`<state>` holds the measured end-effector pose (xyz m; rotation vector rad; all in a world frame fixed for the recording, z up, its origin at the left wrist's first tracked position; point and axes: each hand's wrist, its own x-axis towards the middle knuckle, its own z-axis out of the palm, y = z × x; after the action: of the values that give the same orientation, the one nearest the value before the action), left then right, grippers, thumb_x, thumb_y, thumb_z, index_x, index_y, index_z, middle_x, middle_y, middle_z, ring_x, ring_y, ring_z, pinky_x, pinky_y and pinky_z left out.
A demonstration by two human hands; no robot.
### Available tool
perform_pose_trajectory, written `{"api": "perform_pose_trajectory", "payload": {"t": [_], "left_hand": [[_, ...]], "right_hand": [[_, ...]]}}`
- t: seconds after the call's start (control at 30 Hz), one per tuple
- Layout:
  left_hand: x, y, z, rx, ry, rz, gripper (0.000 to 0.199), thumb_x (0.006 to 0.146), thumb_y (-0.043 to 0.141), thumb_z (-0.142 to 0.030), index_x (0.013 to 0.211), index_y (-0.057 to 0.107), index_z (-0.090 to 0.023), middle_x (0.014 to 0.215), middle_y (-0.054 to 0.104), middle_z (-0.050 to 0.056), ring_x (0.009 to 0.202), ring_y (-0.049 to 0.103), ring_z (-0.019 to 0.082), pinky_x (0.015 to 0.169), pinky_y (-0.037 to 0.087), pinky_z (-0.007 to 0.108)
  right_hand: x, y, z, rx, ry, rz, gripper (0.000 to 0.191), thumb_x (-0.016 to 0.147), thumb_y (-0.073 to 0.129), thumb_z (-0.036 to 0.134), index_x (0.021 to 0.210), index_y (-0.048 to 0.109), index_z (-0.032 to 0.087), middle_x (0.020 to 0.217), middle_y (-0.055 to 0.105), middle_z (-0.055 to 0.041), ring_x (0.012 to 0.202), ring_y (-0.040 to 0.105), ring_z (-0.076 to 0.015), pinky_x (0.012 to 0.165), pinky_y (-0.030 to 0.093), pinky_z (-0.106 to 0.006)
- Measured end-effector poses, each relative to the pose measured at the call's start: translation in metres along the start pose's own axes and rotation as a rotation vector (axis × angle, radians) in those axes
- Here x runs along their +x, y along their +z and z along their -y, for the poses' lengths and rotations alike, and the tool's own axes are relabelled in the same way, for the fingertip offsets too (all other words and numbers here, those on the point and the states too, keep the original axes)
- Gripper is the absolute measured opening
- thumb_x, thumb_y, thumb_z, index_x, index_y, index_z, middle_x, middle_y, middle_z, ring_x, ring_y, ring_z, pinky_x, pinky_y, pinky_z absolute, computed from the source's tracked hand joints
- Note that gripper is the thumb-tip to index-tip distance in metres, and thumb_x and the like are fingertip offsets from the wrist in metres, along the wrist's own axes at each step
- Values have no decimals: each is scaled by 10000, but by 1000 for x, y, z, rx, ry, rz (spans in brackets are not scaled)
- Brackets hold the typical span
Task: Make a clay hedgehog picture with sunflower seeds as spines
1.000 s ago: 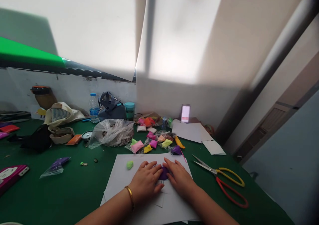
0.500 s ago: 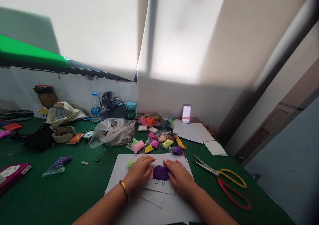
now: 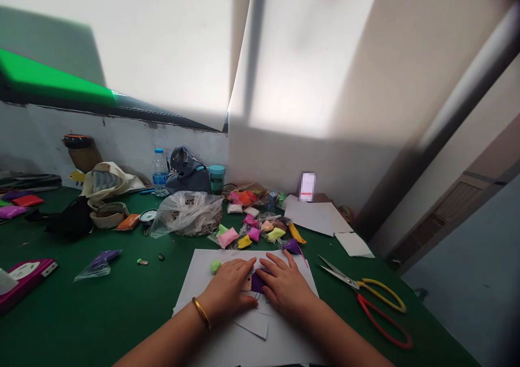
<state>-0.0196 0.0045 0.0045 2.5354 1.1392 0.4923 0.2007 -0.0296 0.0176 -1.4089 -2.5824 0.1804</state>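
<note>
Purple clay [image 3: 257, 283] lies flat on a drawing on white paper [image 3: 199, 264], partly hidden by my hands. Beside its left edge is a peach piece with a dark dot [image 3: 247, 283]. My left hand [image 3: 231, 286], below a gold bangle [image 3: 201, 313], rests at the left of the drawing with its thumb apart from the fingers. Across the right part of the purple clay lies my right hand [image 3: 286, 286], fingers spread. A green clay lump [image 3: 215, 267] sits by my left fingers.
Scissors [image 3: 353, 284] with yellow and red handles lie open at the right. Behind the paper are colourful clay packets [image 3: 254, 234] and a clear plastic bag [image 3: 189, 213]. A magenta box [image 3: 32, 283] and a purple packet [image 3: 99, 264] lie at the left.
My right hand has moved left over the purple clay and its fingers have spread. My left thumb has come away from the fingers. The view has shifted slightly.
</note>
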Motion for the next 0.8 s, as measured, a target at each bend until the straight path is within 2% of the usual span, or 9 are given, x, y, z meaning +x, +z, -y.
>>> {"api": "perform_pose_trajectory", "payload": {"t": [0.13,0.33,0.5,0.8], "left_hand": [[0,0,0,8,-4,3,955,605,867,-433,1428,422,-242,1305,607,112,1201,544,320,1040,412,475],[0,1,1,2,-20,2,1001,590,871,-443,1446,394,-242,1276,619,107,1182,552,315,1031,412,467],[0,3,1,7,-19,-4,988,589,869,-447,1435,404,-236,1282,614,105,1186,546,318,1026,414,463],[0,-3,-5,10,-21,7,890,619,842,-429,1392,439,-249,1248,627,92,1153,559,311,1001,424,464]], "right_hand": [[5,1,5,-31,-32,-52,409,967,454,393,1348,560,289,1471,500,-49,1438,306,-287,1183,-49,-611],[2,8,-1,122,116,-122,423,942,432,258,1338,579,273,1486,481,-40,1424,341,-266,1183,176,-571],[2,8,-3,92,20,-89,382,929,456,258,1259,629,342,1505,457,14,1445,299,-268,1182,105,-607],[11,9,6,60,-5,-64,427,927,467,268,1335,563,353,1518,438,2,1461,256,-279,1171,74,-630]]}}
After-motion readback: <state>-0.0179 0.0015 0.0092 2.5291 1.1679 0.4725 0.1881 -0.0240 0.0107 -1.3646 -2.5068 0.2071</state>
